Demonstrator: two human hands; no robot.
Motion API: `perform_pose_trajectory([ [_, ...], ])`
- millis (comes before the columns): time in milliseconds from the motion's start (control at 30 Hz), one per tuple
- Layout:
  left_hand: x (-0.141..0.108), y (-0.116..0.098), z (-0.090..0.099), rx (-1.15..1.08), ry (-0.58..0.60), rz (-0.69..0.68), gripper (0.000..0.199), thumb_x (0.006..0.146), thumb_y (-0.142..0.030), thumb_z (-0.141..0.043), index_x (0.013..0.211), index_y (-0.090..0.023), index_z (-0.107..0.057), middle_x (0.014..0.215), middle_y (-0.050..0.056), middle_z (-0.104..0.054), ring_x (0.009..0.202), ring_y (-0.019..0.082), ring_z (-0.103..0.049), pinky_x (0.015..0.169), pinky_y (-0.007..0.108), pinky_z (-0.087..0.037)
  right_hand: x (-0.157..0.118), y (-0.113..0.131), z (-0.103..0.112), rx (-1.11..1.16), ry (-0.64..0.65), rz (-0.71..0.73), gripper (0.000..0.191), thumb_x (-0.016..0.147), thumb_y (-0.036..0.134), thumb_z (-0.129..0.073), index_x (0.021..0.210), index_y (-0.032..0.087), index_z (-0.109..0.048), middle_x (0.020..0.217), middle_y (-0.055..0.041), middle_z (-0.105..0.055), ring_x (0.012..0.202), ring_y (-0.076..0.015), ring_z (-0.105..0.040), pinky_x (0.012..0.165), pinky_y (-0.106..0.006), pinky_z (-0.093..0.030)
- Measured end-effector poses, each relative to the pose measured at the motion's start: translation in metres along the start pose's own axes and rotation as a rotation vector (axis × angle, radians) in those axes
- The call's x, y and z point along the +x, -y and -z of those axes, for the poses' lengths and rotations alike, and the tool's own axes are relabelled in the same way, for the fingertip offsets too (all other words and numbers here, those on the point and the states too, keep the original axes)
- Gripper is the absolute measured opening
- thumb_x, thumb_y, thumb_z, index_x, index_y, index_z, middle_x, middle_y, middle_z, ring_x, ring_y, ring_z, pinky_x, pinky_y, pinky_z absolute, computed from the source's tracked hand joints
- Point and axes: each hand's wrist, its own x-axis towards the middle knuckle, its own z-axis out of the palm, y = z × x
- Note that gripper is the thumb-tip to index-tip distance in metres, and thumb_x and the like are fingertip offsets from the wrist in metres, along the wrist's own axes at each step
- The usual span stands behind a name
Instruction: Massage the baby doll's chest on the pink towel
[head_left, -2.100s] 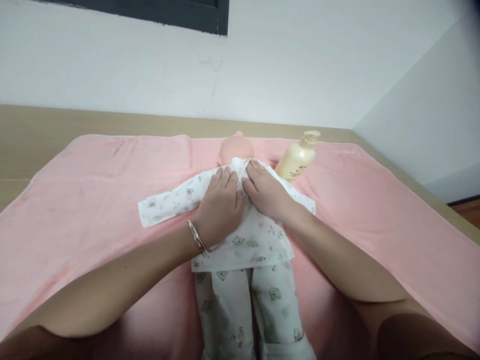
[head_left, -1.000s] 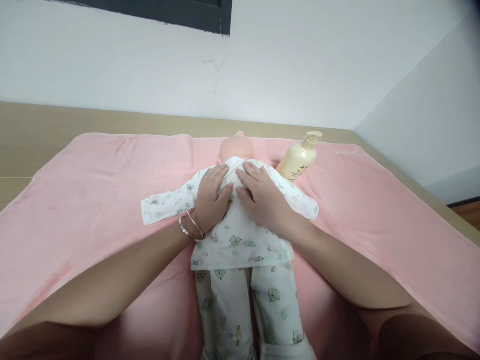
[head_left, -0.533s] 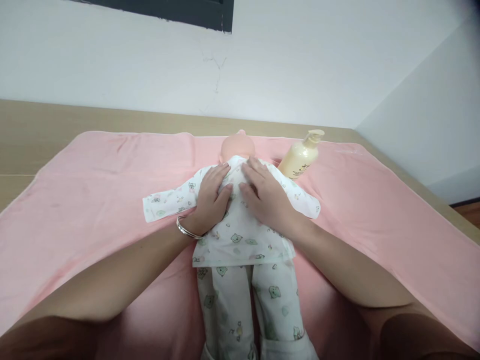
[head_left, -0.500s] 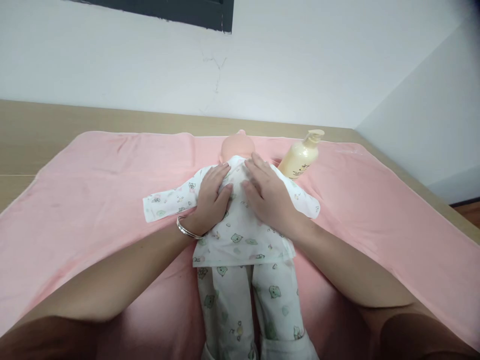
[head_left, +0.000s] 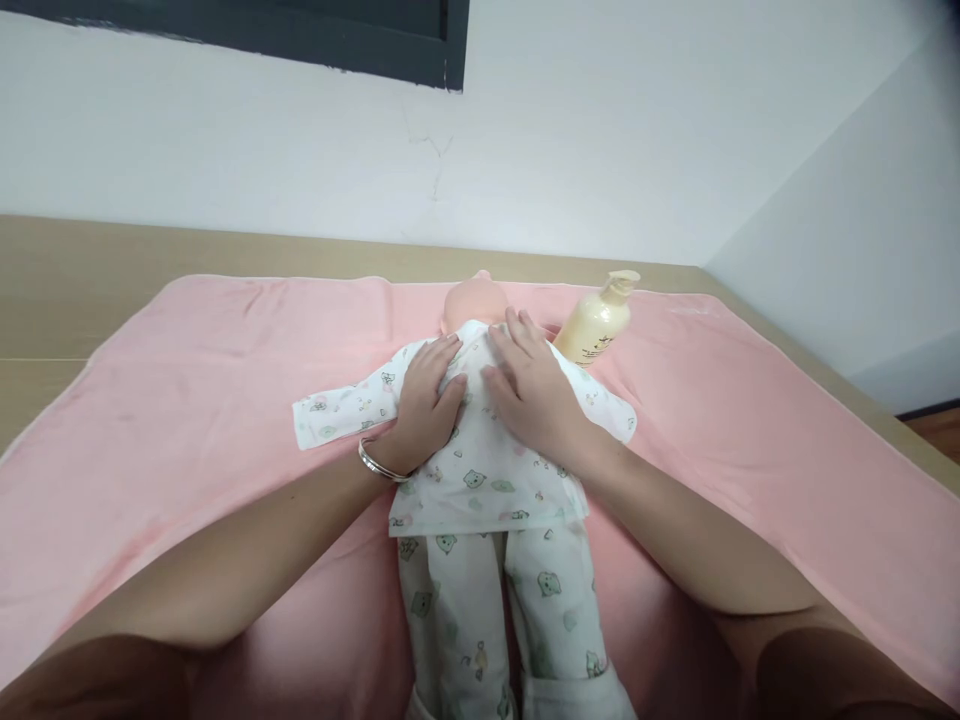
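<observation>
Fingers [head_left: 430, 362] rest unclenched on the printed top [head_left: 487, 500] of a doll [head_left: 476, 312] at the centre of the frame

Top and trousers [head_left: 551, 600] are both on, the hem lying over the waist and the sleeves out to either side; what, if anything, is left undone cannot be told from this view. The left hand [head_left: 424, 410] lies palm down on the left of the chest area, four fingers close together and thumb apart, a bangle [head_left: 375, 463] at its wrist. The right hand [head_left: 541, 395] lies opposite, fingers slightly fanned, thumb angled inward — neither hand pinches the cloth. Both forearms slant in from the lower corners. The doll lies on a pink blanket [head_left: 225, 390], head towards the wall [head_left: 562, 150], with a pump bottle [head_left: 596, 325] tilted beside it, right of centre — the trouser ends run to the lower edge
</observation>
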Motion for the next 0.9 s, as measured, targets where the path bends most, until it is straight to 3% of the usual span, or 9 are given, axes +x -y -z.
perform_pose_trajectory([
  [200, 0.003, -0.001, 0.001, 0.034, 0.024, -0.007, 0.043, 0.094, -0.033, -0.041, 0.131, -0.016, -0.054, 0.141, 0.011, -0.057, 0.133, 0.023, -0.051, 0.117, 0.048, -0.039, 0.0, 0.004, 0.003, -0.043, 0.149, -0.012, 0.054, 0.096, 0.029, -0.037, 0.144, 0.005, -0.044, 0.157, -0.0201, -0.034, 0.149, -0.0334, -0.026, 0.12, -0.056, -0.024],
  [400, 0.004, -0.002, 0.003, 0.058, 0.047, 0.017, 0.044, 0.094, -0.036, -0.04, 0.133, -0.019, -0.054, 0.142, 0.01, -0.056, 0.133, 0.024, -0.051, 0.116, 0.05, -0.04, -0.001, 0.009, 0.036, 0.029, 0.132, -0.027, 0.053, 0.094, 0.029, -0.043, 0.143, 0.009, -0.047, 0.159, -0.0166, -0.031, 0.149, -0.0322, -0.025, 0.121, -0.052, -0.028],
  [500, 0.005, -0.005, 0.006, 0.083, 0.072, 0.031, 0.044, 0.094, -0.036, -0.04, 0.133, -0.019, -0.054, 0.142, 0.01, -0.056, 0.133, 0.024, -0.05, 0.116, 0.051, -0.04, 0.0, 0.004, 0.058, 0.06, 0.051, -0.103, 0.055, 0.092, 0.031, -0.047, 0.144, 0.013, -0.047, 0.161, -0.012, -0.027, 0.151, -0.0326, -0.017, 0.122, -0.055, -0.026],
  [700, 0.018, -0.018, 0.016, 0.189, 0.154, 0.045, 0.043, 0.09, -0.03, -0.043, 0.128, -0.017, -0.059, 0.137, 0.01, -0.061, 0.129, 0.026, -0.054, 0.113, 0.051, -0.044, 0.002, -0.029, 0.101, 0.112, -0.229, -0.151, 0.051, 0.092, 0.034, -0.047, 0.14, 0.019, -0.051, 0.161, -0.0109, -0.027, 0.149, -0.0389, -0.023, 0.114, -0.067, -0.032],
  [800, 0.033, -0.03, 0.018, 0.207, 0.151, 0.047, 0.037, 0.085, -0.026, -0.047, 0.117, -0.019, -0.066, 0.124, 0.008, -0.068, 0.119, 0.026, -0.06, 0.108, 0.05, -0.048, 0.007, -0.054, 0.11, 0.088, -0.335, -0.154, 0.051, 0.093, 0.036, -0.045, 0.14, 0.017, -0.05, 0.162, -0.0135, -0.025, 0.149, -0.0405, -0.021, 0.113, -0.069, -0.03],
  [900, 0.052, -0.051, 0.01, 0.121, 0.132, 0.066, 0.038, 0.082, -0.021, -0.048, 0.115, -0.018, -0.067, 0.123, 0.007, -0.068, 0.12, 0.026, -0.06, 0.11, 0.048, -0.047, 0.017, -0.077, 0.108, 0.083, -0.393, -0.199, 0.053, 0.092, 0.035, -0.046, 0.141, 0.015, -0.048, 0.162, -0.0164, -0.023, 0.149, -0.0407, -0.021, 0.113, -0.068, -0.029],
])
